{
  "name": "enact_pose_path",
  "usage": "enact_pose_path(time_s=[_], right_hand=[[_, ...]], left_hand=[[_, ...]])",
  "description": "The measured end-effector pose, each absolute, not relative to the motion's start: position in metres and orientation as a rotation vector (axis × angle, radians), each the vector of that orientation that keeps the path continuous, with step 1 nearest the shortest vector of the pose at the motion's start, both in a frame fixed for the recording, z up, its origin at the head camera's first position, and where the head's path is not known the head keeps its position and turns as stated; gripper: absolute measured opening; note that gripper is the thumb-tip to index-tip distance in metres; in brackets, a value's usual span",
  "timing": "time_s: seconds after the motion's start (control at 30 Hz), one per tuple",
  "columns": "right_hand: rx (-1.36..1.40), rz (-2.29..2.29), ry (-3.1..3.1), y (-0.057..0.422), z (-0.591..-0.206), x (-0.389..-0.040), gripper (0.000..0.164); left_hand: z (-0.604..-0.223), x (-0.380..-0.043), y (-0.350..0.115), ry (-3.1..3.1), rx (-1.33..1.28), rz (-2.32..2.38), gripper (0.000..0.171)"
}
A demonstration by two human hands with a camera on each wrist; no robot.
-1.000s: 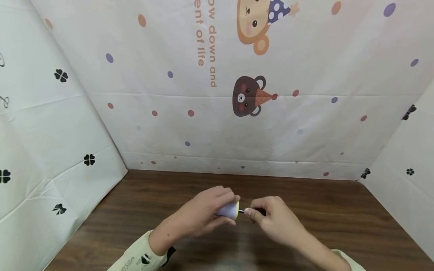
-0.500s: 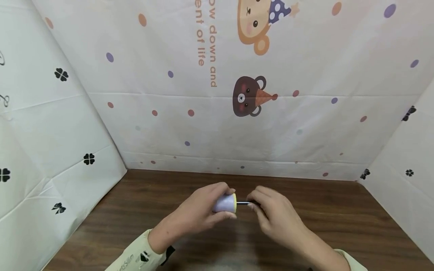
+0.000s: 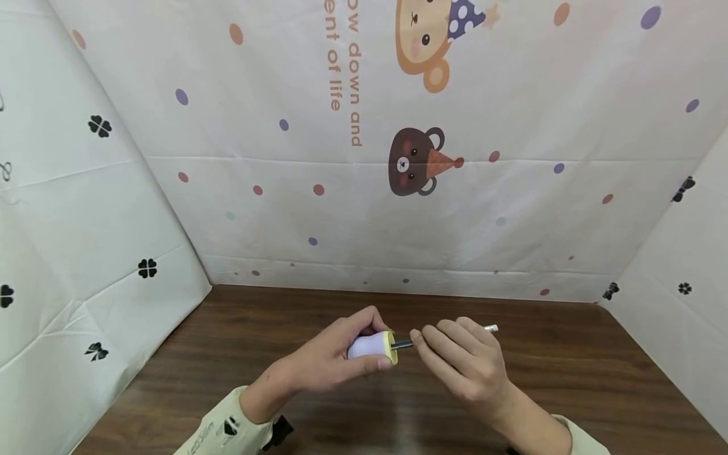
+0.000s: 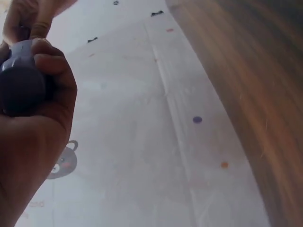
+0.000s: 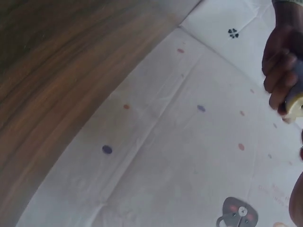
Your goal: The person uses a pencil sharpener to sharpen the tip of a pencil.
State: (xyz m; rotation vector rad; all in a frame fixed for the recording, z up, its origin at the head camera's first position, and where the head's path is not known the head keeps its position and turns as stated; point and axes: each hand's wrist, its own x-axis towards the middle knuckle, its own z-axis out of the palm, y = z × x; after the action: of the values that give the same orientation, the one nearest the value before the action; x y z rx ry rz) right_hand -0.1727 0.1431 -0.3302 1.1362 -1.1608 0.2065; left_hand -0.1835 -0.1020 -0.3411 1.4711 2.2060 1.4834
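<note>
1. Our left hand grasps a small lilac cylinder with a yellow end, fingers curled around it.
2. Just beside it, our right hand pinches a thin pen-like stick, its dark tip seemingly touching the yellow end.
3. Both hover above the wooden table.

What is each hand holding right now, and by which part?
The left hand grips a small lavender sharpener round its body. The right hand pinches a thin pencil along its shaft, its tip at the sharpener's yellow end.
</note>
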Motion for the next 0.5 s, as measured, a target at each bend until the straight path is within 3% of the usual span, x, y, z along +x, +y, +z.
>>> enact_pose_path(time_s=[0.17,0.37,0.5], right_hand=[[1.142,0.341,-1.548,0.145,-0.343,-0.165,0.025],[0.989,0.899,-2.418,0.155,-0.351,-0.151,0.029],[0.911,0.899,-2.470,0.156,-0.350,-0.150,0.025]], left_hand=[[-0.340,-0.180,-0.102,2.633,1.629,1.150,0.034],[-0.346,-0.182,-0.097,2.932,1.909,0.558,0.044],[-0.349,-0.184,-0.095,2.957,1.863,0.545,0.045]])
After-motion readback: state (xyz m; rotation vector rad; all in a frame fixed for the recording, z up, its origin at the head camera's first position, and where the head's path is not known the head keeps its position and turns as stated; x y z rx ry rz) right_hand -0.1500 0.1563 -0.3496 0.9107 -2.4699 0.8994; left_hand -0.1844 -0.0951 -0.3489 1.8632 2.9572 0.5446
